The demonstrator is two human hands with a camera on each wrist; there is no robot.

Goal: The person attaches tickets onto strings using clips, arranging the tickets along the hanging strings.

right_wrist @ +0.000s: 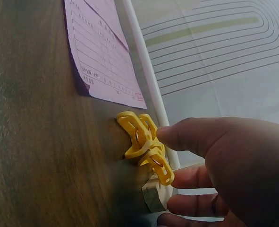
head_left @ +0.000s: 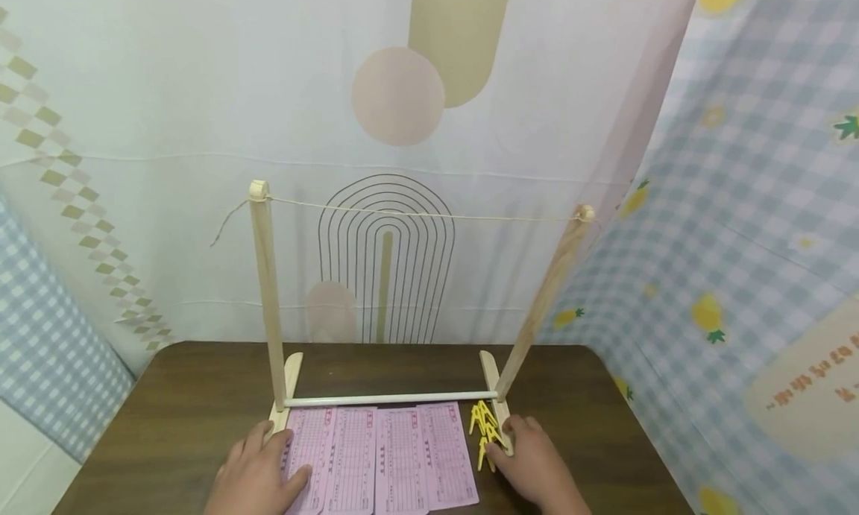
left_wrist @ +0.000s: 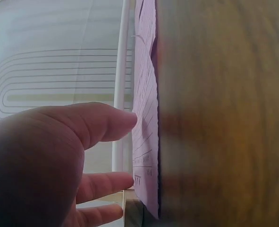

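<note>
Pink printed slips (head_left: 401,463) (left_wrist: 146,137) (right_wrist: 101,52) lie side by side, edges overlapping, before a white rod (head_left: 392,400) joining two wooden uprights (head_left: 270,299). A string (head_left: 416,215) runs between the upright tops. My left hand (head_left: 251,474) (left_wrist: 40,156), fingers relaxed, rests at the left foot, its thumb over the leftmost slip. Several yellow clips (head_left: 485,423) (right_wrist: 146,142) are piled right of the slips. My right hand (head_left: 537,463) (right_wrist: 243,165), fingers extended, is at the right foot, thumb against or just beside the clips.
The brown wooden table (head_left: 590,433) has rounded back corners. A patterned cloth (head_left: 201,90) hangs behind it, and checked cloths (head_left: 711,202) stand at both sides. One loose string end (head_left: 228,223) dangles off the left upright.
</note>
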